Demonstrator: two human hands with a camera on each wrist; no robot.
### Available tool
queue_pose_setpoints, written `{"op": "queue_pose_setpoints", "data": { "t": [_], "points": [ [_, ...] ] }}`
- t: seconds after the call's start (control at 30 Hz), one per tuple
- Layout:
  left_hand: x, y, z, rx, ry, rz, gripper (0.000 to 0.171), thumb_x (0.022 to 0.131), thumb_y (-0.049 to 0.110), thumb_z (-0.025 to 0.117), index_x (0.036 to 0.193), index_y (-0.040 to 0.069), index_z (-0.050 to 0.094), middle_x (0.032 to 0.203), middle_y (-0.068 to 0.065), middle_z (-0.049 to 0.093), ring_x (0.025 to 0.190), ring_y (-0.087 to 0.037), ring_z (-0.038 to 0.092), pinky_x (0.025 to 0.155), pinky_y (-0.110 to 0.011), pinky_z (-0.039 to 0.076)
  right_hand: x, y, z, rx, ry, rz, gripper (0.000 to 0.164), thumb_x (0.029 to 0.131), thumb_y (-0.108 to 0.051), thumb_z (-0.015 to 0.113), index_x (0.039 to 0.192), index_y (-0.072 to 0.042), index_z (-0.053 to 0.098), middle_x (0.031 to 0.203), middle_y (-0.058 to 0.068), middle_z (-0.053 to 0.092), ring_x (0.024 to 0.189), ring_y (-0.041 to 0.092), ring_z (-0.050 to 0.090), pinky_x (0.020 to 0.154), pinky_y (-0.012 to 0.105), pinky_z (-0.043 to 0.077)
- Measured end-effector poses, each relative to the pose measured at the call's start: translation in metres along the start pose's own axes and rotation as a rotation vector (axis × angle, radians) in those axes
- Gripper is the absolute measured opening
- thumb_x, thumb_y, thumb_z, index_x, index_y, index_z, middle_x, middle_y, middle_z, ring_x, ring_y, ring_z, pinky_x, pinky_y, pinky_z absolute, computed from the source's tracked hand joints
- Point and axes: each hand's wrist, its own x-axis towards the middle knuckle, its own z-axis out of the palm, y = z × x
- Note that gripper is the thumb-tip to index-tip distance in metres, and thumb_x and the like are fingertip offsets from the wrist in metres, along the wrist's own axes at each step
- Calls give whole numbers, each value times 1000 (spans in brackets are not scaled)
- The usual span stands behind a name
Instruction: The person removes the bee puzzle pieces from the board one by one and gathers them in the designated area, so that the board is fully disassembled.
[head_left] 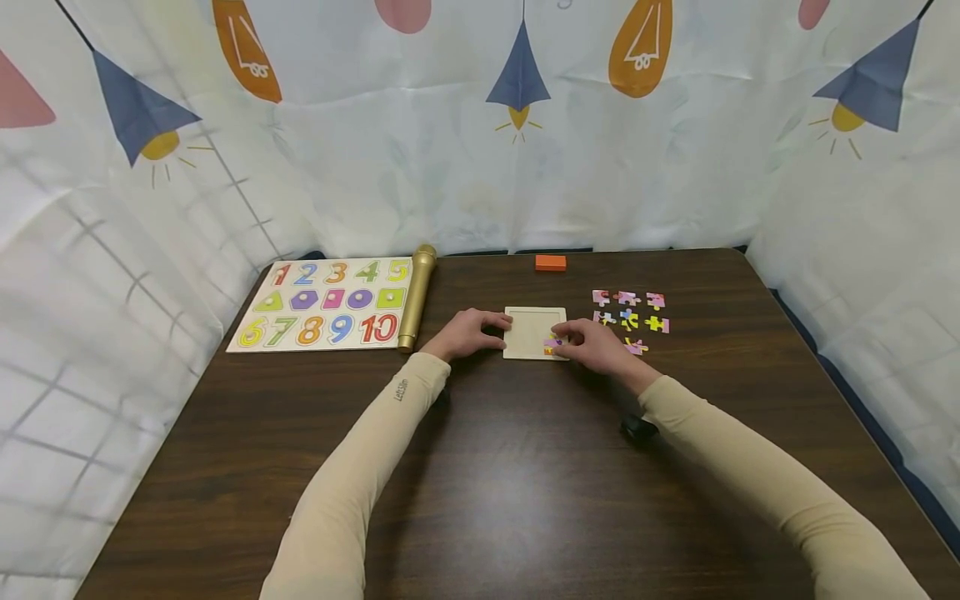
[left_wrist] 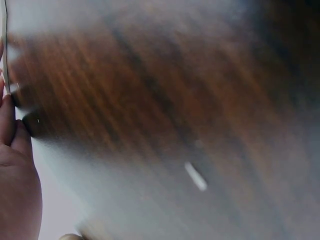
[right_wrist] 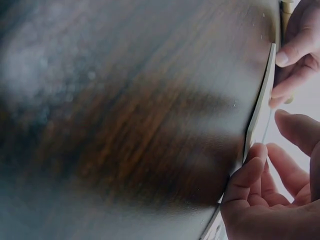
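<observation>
A square wooden puzzle tray point(head_left: 525, 332) with a raised rim lies on the table between both hands. My left hand point(head_left: 468, 333) holds the tray's left edge, thumb and forefinger spread along it. At the tray's lower right corner, my right hand point(head_left: 596, 343) has its thumb and fingertips on a purple-and-orange puzzle piece point(head_left: 551, 343), partly covered by them. In the right wrist view, curled fingers point(right_wrist: 245, 182) of the right hand are beside the tray's pale edge point(right_wrist: 260, 112), and that piece is hidden. The left wrist view shows only part of the left hand point(left_wrist: 17, 175).
Several loose jigsaw pieces point(head_left: 628, 319) lie right of the tray, some near the right hand. An orange block point(head_left: 551, 263) sits at the back edge. To the left are a number-and-shape board point(head_left: 318, 312) and a gold microphone point(head_left: 417, 296) on the brown table point(head_left: 510, 467).
</observation>
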Motion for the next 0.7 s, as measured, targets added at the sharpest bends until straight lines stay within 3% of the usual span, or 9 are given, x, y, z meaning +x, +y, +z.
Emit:
{"op": "queue_pose_setpoints", "data": {
  "t": [0.2, 0.57, 0.7],
  "points": [
    [-1, 1, -1, -4, -3, -5, 40, 88, 21, 74, 126, 12, 68, 137, 0, 59, 133, -19, 47, 110, -34, 36, 0, 0, 1, -13, -6, -17, 39, 91, -21, 69, 126, -4, 65, 99, 10, 63, 81, 22, 52, 65, 30, 43],
    [-1, 2, -1, -5, -4, -9, 40, 88, 21, 74, 126, 13, 68, 137, 1, 59, 133, -19, 47, 110, -34, 35, 1, -2, 3, -35, -22, -19, 40, 92, -20, 68, 128, -4, 64, 110, 12, 64, 89, 24, 53, 74, 33, 44],
    [-1, 2, -2, -6, 0, -7, 39, 87, 20, 75, 126, 13, 69, 137, 1, 59, 133, -18, 47, 110, -34, 35, 2, -3, 3, -63, -31, -55, 39, 91, -19, 69, 126, -3, 65, 111, 12, 64, 89, 25, 52, 76, 34, 44]
  ]
}}
